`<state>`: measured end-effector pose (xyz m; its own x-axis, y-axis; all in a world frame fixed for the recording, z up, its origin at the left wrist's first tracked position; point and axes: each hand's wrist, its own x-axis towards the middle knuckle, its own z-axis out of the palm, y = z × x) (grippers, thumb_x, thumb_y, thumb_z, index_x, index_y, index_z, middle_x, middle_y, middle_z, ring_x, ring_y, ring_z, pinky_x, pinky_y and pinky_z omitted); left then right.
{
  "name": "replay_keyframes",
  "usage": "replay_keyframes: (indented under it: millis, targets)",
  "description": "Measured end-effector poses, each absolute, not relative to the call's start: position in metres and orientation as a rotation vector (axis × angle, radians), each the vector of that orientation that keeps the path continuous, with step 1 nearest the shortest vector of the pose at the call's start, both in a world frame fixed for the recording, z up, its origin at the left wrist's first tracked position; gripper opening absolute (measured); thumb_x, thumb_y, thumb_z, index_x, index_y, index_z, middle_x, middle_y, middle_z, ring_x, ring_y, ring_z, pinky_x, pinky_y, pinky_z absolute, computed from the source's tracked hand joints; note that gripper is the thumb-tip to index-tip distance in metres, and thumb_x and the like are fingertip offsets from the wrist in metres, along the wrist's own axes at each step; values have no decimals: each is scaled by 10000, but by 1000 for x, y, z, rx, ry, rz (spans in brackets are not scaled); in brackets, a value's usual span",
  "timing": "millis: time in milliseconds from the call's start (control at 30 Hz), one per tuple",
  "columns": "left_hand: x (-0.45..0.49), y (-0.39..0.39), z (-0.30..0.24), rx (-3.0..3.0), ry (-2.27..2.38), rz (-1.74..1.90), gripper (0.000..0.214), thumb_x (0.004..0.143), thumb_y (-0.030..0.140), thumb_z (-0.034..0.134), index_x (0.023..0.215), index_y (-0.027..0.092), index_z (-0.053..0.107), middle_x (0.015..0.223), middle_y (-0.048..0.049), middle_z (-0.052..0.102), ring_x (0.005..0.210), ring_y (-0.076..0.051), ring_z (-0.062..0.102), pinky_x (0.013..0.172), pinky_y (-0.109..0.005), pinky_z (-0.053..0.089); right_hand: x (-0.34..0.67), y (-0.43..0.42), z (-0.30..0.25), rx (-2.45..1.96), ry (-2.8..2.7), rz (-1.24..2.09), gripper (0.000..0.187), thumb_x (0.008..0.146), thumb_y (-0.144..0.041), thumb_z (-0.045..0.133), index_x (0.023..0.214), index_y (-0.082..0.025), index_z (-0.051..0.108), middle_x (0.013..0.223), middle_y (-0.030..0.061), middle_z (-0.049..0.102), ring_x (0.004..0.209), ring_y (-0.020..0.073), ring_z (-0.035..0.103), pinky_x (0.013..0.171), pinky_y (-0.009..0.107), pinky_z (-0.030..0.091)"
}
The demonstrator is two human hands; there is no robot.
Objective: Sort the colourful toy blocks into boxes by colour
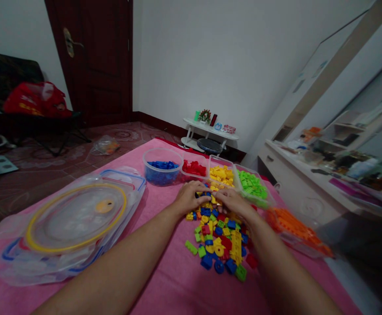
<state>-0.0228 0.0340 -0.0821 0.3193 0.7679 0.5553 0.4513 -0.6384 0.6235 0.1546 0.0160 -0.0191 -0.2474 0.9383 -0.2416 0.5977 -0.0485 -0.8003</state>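
A mixed pile of plastic toy building bricks (215,238) in blue, yellow, red and green lies on the pink cloth before me. At its far end my left hand (191,197) is curled over the bricks from the left, its thumb pointing inward. From the right, my right hand (233,202) bends its fingers down among yellow pieces close to the left one. Both hands look closed. Whatever lies between the fingertips is too small and partly covered to make out.
Beyond the hands stand a round tub of blue bricks (163,178) and boxes of red bricks (194,168), yellow bricks (222,175) and green bricks (252,183). Orange pieces (298,232) fill a container at right. Stacked clear lids (76,218) lie left.
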Motion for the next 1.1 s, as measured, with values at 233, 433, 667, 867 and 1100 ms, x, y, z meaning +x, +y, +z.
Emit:
replay_keyframes:
  millis: [233,433,667,867,1100]
  targets:
    - [-22,33,-78,2160,1107,1199,287,831,399,522,908,213,727,878,-42,685,829,-167,561,767,-271,419,167,39,-10,-1607,-1399,1187,259,833,-348,481,677,-153,547,513,30,566,389,85,466,371,181,372]
    - [-23,29,-74,2129,1087,1237,336,844,429,496,843,181,723,807,-46,670,795,-158,554,729,-262,407,179,68,12,-1508,-1231,866,276,814,-344,530,1037,-181,547,1011,104,638,891,181,645,670,248,543]
    - [-22,29,-74,2135,1106,1230,344,841,436,494,831,177,720,797,-48,668,777,-157,551,725,-258,410,182,49,-11,-1444,-1459,589,481,731,-279,573,1191,-142,528,1252,148,556,1088,229,572,846,336,503]
    - [-22,30,-76,2142,1120,1232,343,836,437,499,820,176,721,789,-49,667,777,-158,557,725,-257,412,186,28,-31,-1689,-1957,275,297,684,-201,599,966,-198,692,975,62,697,905,223,630,844,366,468]
    - [-21,28,-74,2129,1125,1217,334,827,433,511,845,179,727,828,-55,680,807,-165,563,732,-262,418,187,14,-45,-1746,-2164,112,522,682,-192,617,1201,-240,590,1140,55,634,1050,223,564,899,344,407]
